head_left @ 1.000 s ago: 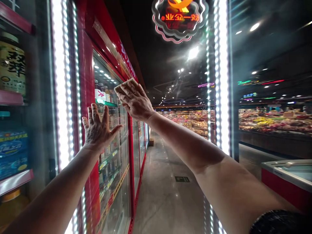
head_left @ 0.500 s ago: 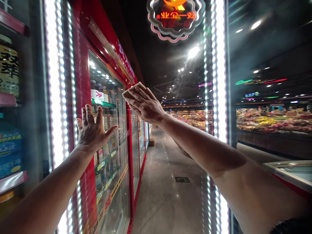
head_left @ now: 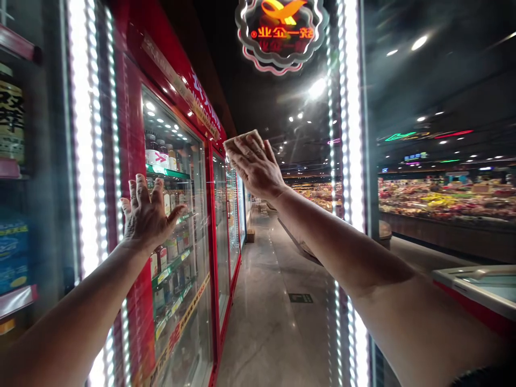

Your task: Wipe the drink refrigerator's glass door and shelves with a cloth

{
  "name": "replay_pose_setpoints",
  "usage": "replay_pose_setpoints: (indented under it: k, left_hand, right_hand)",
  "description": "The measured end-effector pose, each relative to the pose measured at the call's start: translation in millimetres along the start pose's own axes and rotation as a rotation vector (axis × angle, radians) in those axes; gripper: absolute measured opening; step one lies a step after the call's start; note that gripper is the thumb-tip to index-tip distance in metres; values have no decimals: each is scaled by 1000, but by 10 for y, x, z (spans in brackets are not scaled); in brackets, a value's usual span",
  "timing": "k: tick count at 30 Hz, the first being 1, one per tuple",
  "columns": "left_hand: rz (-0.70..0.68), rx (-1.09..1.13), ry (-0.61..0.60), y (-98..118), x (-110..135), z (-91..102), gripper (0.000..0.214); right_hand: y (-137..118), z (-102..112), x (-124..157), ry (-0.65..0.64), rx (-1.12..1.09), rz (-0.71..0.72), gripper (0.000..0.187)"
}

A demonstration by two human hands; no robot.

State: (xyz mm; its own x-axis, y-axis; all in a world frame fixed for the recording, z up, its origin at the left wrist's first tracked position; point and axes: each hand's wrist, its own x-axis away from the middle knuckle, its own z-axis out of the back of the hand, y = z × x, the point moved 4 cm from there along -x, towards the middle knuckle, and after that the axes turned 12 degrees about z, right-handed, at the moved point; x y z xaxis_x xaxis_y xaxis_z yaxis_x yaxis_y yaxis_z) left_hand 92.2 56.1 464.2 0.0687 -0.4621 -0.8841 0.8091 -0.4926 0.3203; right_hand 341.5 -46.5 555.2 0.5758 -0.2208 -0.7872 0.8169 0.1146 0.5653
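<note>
Head view. The landmark is the red cabinet (head_left: 135, 86), a tall glass-fronted unit running into the distance.

The right hand (head_left: 258, 166) is raised just right of the red cabinet's upper front edge, as seen here. Its fingers lie straight and close together, flat over a folded, light brown cloth (head_left: 231, 143), which the hand holds beneath them. The cloth shows beyond the fingertips, near the red cabinet's lettered header. Contact between the cloth and any surface cannot be confirmed.

The left hand (head_left: 147, 215) appears in front of the red cabinet's near glass door. Its fingers are spread apart, thumb pointing right, and it grips nothing. Whether the palm touches a surface cannot be told.

Bottles (head_left: 161, 152) stand on the red cabinet's shelves. Left of the red cabinet are a bright light strip (head_left: 86, 134), a jar (head_left: 12, 123) with dark characters and a blue package (head_left: 14, 247). Right of the red cabinet, a scalloped sign (head_left: 282, 33) shows reversed lettering, above a grey floor (head_left: 266, 333). Farther right are a second light strip (head_left: 352, 134) and a red-sided chest (head_left: 479, 293) with a pale rim.
</note>
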Motion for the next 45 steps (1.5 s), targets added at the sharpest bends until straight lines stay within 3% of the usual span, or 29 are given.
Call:
replay_pose_setpoints:
  k: [3, 8, 12, 15, 20, 22, 26, 31, 37, 42, 45]
  left_hand:
    - [44, 12, 12, 51, -24, 17, 89]
    - [56, 42, 65, 136, -40, 43, 78]
    - [36, 58, 95, 187, -63, 53, 75]
    - [28, 62, 122, 249, -116, 52, 77]
    - [10, 75, 147, 312, -214, 1, 94]
    - [-35, 72, 152, 324, -225, -23, 97]
    - [-46, 70, 151, 340, -204, -29, 98]
    - [-30, 12, 117, 395, -153, 0, 84]
    - [-10, 20, 84, 428, -112, 0, 76]
    - [26, 53, 88, 421, -79, -2, 76]
    - [25, 62, 79, 414, -72, -14, 76]
  right_hand:
    - [36, 5, 44, 61, 23, -53, 56]
    - [10, -7, 241, -31, 30, 35, 54]
    - [295, 131, 363, 27, 73, -118, 51]
    - [389, 167, 412, 50, 87, -187, 52]
    - [339, 157, 592, -28, 78, -97, 53]
    - [409, 185, 647, -18, 95, -122, 52]
    - [555, 212, 682, 57, 143, -233, 51]
    - [567, 193, 825, 14, 136, -119, 50]
    - [867, 361, 977, 114, 130, -290, 53]
    - [823, 323, 1114, 88, 117, -233, 55]
    - [939, 335, 1166, 98, 128, -292, 53]
